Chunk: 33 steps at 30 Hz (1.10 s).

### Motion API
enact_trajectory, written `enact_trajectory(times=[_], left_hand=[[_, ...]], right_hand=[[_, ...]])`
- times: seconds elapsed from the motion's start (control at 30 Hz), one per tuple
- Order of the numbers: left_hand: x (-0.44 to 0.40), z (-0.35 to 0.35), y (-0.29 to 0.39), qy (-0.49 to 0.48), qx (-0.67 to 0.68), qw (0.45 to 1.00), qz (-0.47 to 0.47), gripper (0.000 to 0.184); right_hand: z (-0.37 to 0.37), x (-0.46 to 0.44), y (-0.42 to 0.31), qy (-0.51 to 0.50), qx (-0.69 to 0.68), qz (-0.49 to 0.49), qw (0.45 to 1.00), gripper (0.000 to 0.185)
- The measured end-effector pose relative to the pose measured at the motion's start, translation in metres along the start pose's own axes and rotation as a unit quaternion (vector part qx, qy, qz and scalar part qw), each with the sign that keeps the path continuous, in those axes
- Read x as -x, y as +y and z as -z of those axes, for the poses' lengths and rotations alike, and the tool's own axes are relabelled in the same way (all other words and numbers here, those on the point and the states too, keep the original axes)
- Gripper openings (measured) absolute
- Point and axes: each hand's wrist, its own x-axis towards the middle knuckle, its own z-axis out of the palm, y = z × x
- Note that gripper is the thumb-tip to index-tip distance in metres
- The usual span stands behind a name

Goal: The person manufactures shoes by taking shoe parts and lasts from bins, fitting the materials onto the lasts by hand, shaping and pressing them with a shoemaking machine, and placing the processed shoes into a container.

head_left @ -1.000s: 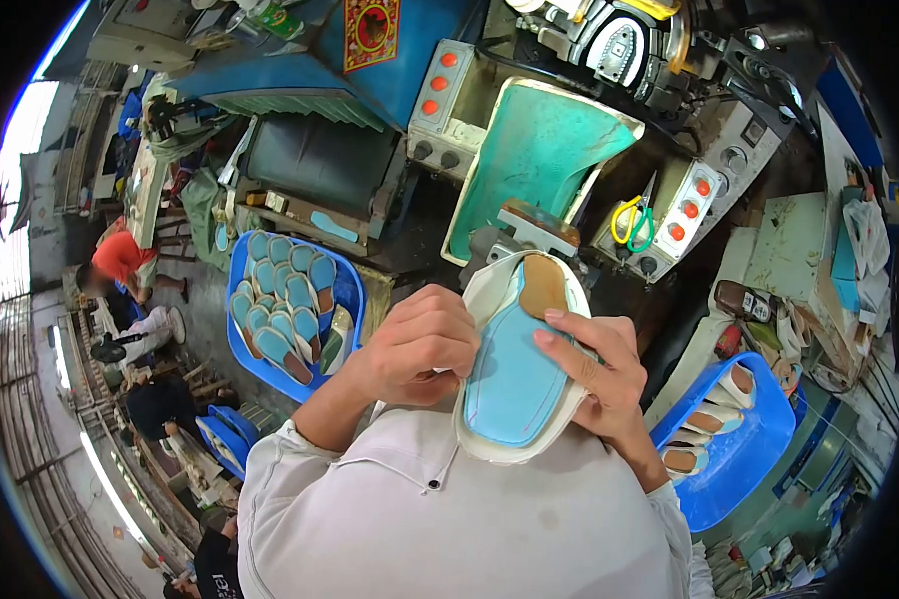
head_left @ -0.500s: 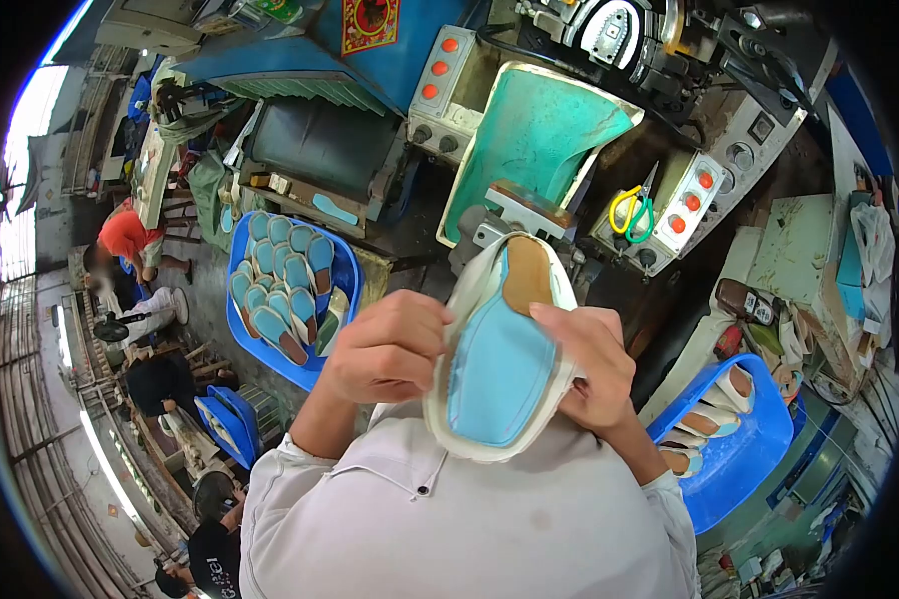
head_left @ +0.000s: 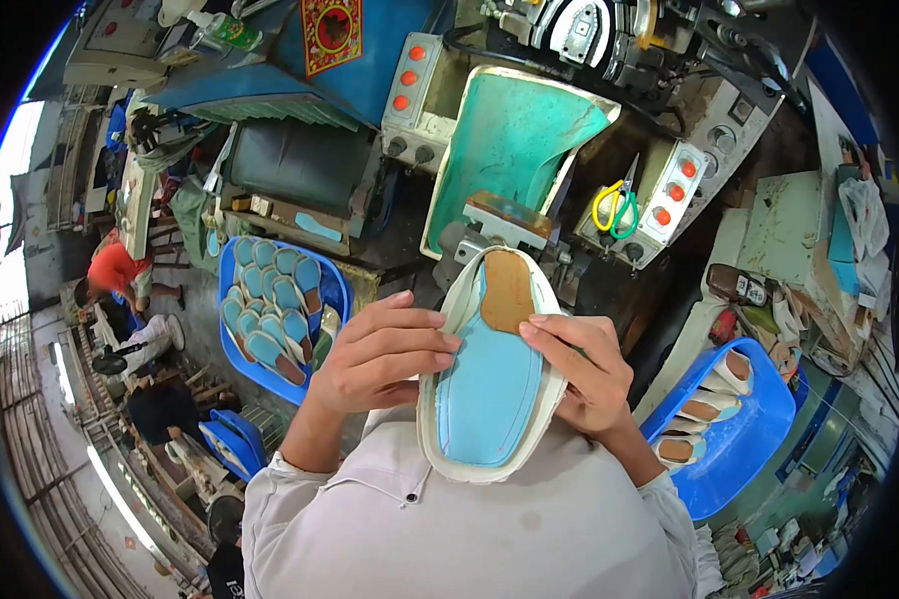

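A white shoe upper point(head_left: 428, 439) is held sole side up in front of my chest. Its raised rim surrounds a light blue insole point(head_left: 489, 399) with a brown heel piece point(head_left: 507, 290) at the far end. My left hand point(head_left: 375, 357) grips the left rim, fingers laid over the edge and the thumb hidden. On the other side, my right hand point(head_left: 587, 374) holds the right rim, its thumb and fingertips pressing on the insole just below the heel piece.
A blue basket point(head_left: 345, 290) of blue insoles stands at left, another blue basket point(head_left: 739, 479) with shoes at right. Ahead are a green-lined bin point(head_left: 514, 140), scissors point(head_left: 619, 205) and red-button panels point(head_left: 677, 190). A person in a red top point(head_left: 120, 268) sits far left.
My left fingers have uncurled from a fist-like grip and now lie along the rim. My right fingers have spread further over the insole. The view has shifted slightly.
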Motion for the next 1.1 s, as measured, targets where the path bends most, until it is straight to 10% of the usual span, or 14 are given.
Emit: enact_trajectory(times=[0.23, 0.33, 0.47, 0.77, 1.1], left_hand=[[-0.042, -0.008, -0.080, 0.084, 0.156, 0.981, -0.079, 0.040], [-0.061, -0.026, -0.114, 0.129, 0.235, 0.961, -0.071, 0.036], [-0.089, -0.065, -0.134, 0.217, 0.341, 0.907, 0.121, 0.071], [-0.176, -0.105, -0.202, 0.179, 0.447, 0.840, 0.249, 0.025], [-0.224, -0.108, -0.212, 0.178, 0.412, 0.839, 0.307, 0.031]], right_hand=[[-0.015, -0.049, 0.019, 0.033, 0.087, 0.094, 0.991, 0.071], [-0.046, -0.059, 0.053, 0.138, -0.179, 0.032, 0.974, 0.065], [-0.070, -0.097, 0.082, 0.318, -0.197, -0.083, 0.924, 0.052], [-0.064, -0.179, 0.114, 0.439, -0.274, -0.306, 0.799, 0.038], [-0.036, -0.209, 0.141, 0.469, -0.300, -0.319, 0.767, 0.055]])
